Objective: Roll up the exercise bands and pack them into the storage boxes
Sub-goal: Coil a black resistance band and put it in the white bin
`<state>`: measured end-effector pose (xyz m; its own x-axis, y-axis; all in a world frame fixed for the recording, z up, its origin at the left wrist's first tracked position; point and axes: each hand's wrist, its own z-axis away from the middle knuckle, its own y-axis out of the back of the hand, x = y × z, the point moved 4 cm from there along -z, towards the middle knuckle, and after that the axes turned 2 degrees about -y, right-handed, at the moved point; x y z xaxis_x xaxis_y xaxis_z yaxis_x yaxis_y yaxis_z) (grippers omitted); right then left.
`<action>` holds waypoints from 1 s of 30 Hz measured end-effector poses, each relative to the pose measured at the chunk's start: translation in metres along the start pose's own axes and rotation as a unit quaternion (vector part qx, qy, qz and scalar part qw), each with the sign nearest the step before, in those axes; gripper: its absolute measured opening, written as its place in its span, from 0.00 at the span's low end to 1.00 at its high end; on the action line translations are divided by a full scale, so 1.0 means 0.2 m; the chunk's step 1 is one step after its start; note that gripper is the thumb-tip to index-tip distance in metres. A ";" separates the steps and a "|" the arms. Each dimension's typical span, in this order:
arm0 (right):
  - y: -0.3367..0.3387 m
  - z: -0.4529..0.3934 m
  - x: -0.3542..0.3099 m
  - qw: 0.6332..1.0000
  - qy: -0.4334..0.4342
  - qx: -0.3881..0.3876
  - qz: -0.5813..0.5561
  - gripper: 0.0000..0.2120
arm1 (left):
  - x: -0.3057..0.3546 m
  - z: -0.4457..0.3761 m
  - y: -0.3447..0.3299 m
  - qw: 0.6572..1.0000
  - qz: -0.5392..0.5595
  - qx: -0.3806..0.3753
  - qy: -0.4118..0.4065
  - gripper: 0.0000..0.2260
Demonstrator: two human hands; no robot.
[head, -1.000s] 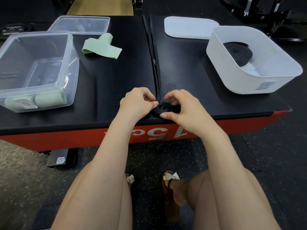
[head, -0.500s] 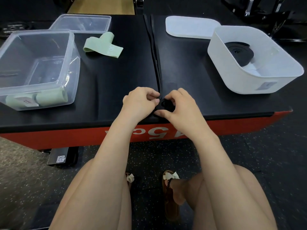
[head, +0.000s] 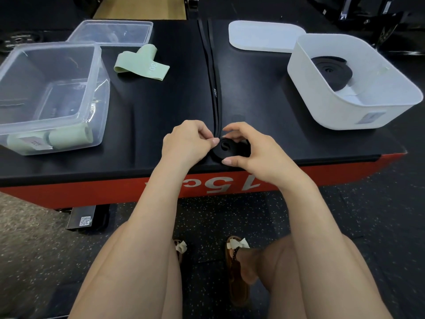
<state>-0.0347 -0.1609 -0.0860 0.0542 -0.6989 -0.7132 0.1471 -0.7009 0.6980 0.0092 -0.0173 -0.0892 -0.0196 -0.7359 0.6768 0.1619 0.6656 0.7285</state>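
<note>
A long black exercise band (head: 214,88) runs from the far edge of the black platform down to its near edge, where its end is wound into a flat coil (head: 227,150). My left hand (head: 187,140) pinches the coil's left side with curled fingers. My right hand (head: 250,147) curls round the coil's right and near side. A white storage box (head: 388,111) at the right holds one rolled black band (head: 331,72). A clear box (head: 96,93) at the left holds rolled green bands (head: 69,138). A flat green band (head: 140,63) lies beside it.
A white lid (head: 264,35) lies at the far right of the platform and a clear lid (head: 110,32) at the far left. The platform's red front edge (head: 92,192) is just below my hands. My knees and sandalled feet are below, on speckled floor.
The coil at the near edge has been turned between both hands and looks a little larger, lying flatter than half a second ago. Both hands stay in nearly the same place.
</note>
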 end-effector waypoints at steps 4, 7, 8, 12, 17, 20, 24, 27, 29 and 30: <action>-0.01 0.01 -0.01 0.994 -0.011 0.047 0.096 0.23 | 0.00 0.01 -0.01 1.000 0.017 0.009 -0.003 0.04; -0.02 0.02 -0.02 0.985 -0.024 0.089 0.146 0.24 | 0.01 0.01 -0.01 0.999 0.034 0.014 -0.015 0.13; -0.04 0.02 -0.03 0.983 -0.027 0.101 0.150 0.25 | 0.01 0.01 -0.01 0.999 0.037 0.015 -0.019 0.15; -0.07 0.00 -0.05 0.981 -0.019 0.137 0.138 0.23 | 0.02 0.00 -0.03 0.998 0.047 -0.002 -0.037 0.16; -0.03 -0.01 -0.02 0.993 -0.003 0.086 0.076 0.22 | 0.01 -0.01 -0.02 0.997 0.049 -0.039 -0.047 0.14; -0.01 0.00 -0.03 0.997 0.008 0.055 0.054 0.23 | 0.00 -0.01 0.00 0.997 0.053 -0.042 -0.042 0.09; 0.00 0.00 -0.01 1.000 0.015 0.018 0.008 0.26 | 0.00 -0.01 0.02 0.998 0.046 -0.030 -0.029 0.05; 0.01 0.00 0.01 1.000 0.019 -0.015 -0.018 0.26 | -0.01 -0.01 0.04 0.999 0.041 -0.026 -0.019 0.07; 0.01 0.00 0.02 0.999 0.016 -0.027 -0.029 0.26 | -0.02 -0.01 0.04 0.999 0.034 -0.021 -0.012 0.08; 0.01 0.00 0.02 0.999 0.014 -0.029 -0.029 0.26 | -0.02 -0.01 0.04 0.999 0.028 -0.019 -0.009 0.08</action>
<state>-0.0338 -0.1653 -0.0873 0.0708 -0.6521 -0.7549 0.2087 -0.7303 0.6504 0.0121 -0.0097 -0.0865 -0.0274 -0.6954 0.7181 0.2004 0.6999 0.6855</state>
